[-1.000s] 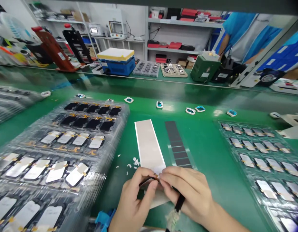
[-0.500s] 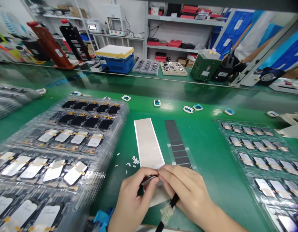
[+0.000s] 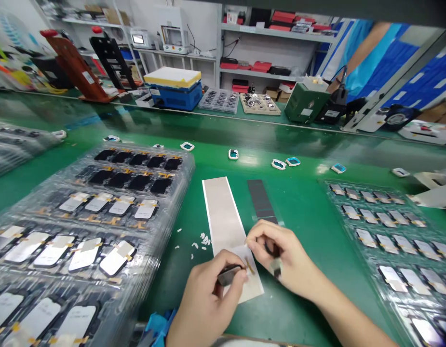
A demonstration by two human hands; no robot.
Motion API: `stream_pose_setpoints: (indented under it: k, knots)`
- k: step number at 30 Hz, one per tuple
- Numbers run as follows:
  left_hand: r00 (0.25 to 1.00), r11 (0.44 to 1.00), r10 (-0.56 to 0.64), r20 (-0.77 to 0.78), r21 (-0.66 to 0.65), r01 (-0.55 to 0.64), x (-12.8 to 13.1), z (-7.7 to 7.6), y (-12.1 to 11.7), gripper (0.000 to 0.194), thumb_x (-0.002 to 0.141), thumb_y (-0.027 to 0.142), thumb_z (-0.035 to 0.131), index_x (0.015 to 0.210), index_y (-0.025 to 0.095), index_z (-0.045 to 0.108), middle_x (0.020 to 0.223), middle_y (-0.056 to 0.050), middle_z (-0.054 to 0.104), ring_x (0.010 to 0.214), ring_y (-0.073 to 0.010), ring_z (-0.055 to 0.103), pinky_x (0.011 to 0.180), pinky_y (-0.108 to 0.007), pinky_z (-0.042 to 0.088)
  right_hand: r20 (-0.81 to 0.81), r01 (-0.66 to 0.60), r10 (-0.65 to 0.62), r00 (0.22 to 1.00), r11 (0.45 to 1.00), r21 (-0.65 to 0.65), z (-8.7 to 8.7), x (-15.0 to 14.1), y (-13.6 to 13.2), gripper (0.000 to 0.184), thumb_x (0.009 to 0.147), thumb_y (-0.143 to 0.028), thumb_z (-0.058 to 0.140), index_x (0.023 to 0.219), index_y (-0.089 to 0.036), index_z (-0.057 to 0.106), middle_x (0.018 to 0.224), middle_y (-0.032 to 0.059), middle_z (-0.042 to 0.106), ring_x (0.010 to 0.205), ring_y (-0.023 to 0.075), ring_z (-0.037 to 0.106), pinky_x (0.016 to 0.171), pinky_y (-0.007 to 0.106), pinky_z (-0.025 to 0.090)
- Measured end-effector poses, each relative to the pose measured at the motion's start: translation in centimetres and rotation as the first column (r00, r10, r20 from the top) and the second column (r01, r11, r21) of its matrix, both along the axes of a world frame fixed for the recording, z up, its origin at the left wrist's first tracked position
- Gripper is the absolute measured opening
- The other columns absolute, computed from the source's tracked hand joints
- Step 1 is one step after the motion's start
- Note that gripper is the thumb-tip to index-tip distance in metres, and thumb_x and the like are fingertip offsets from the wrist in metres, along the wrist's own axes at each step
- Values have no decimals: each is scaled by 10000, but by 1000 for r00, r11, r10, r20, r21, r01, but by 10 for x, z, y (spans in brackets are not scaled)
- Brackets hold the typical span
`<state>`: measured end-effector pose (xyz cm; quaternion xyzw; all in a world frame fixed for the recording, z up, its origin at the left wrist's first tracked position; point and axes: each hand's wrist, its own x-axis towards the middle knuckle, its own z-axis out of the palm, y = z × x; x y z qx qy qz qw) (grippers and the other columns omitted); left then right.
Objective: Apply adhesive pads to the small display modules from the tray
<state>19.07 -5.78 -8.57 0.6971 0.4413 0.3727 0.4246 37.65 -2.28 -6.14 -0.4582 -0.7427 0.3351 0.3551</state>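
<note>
My left hand [image 3: 217,291] pinches a small screen module [image 3: 230,274] between thumb and fingers. It is dark with a rounded edge, and a thin gold-brown flex cable [image 3: 249,265] sticks out to its right. My right hand [image 3: 280,248] is closed, its fingertips pinched near a whitish film [image 3: 242,251] beside the module. Held in its palm is a black stick-like tool [image 3: 277,271] wrapped with tape; its tip is hidden. Under both hands lies a long beige sheet with white edges [image 3: 224,207]. Beyond the right hand is a strip of dark grey stickers [image 3: 261,197].
On the left stands a stack of clear trays [image 3: 165,221] with screen modules; another module tray [image 3: 356,217] lies right. White scraps [image 3: 204,239] are scattered by the sheet. Several watch frames [image 3: 233,154] line the green bench. A person's arm [image 3: 367,50] shows behind.
My right hand has moved up and right, apart from the left hand, with the black tool turned in its palm. My left hand still holds the module, now more exposed.
</note>
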Motion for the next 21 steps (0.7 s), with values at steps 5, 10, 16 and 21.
stream_pose_setpoints:
  k: [5, 10, 16, 21]
  knots:
    - [989, 988, -145, -15, 55, 146, 2, 4, -2, 125, 894, 125, 527, 823, 209, 586, 701, 35, 667, 553, -92, 567, 531, -181, 383, -11, -88, 87, 996, 981, -171, 3, -19, 30, 104, 769, -85, 632, 748, -182, 663, 707, -28, 646, 653, 100, 559, 605, 201, 404]
    - [980, 979, -197, -6, 54, 197, 2, -1, -4, 99, 904, 135, 511, 867, 210, 563, 767, 15, 696, 621, -109, 617, 553, -181, 402, 47, -108, 120, 992, 974, -199, -7, -51, 49, 108, 742, -70, 655, 703, -170, 670, 711, -16, 667, 660, 116, 572, 637, 222, 409]
    - [981, 983, -181, 73, 13, 181, -1, 0, -2, 105, 938, 152, 473, 907, 205, 557, 800, -6, 675, 639, -127, 608, 609, -207, 435, 67, -146, 164, 984, 964, -221, -6, -62, 54, 145, 736, -47, 639, 688, -172, 691, 686, -26, 665, 650, 113, 577, 628, 217, 395]
    - [984, 987, -157, 86, 27, 155, -1, 0, -2, 121, 947, 148, 473, 927, 204, 578, 788, 1, 651, 655, -131, 599, 622, -219, 418, 20, -119, 127, 992, 966, -230, -13, -64, 53, 143, 730, -52, 628, 738, -175, 703, 721, -18, 698, 697, 127, 624, 680, 226, 449]
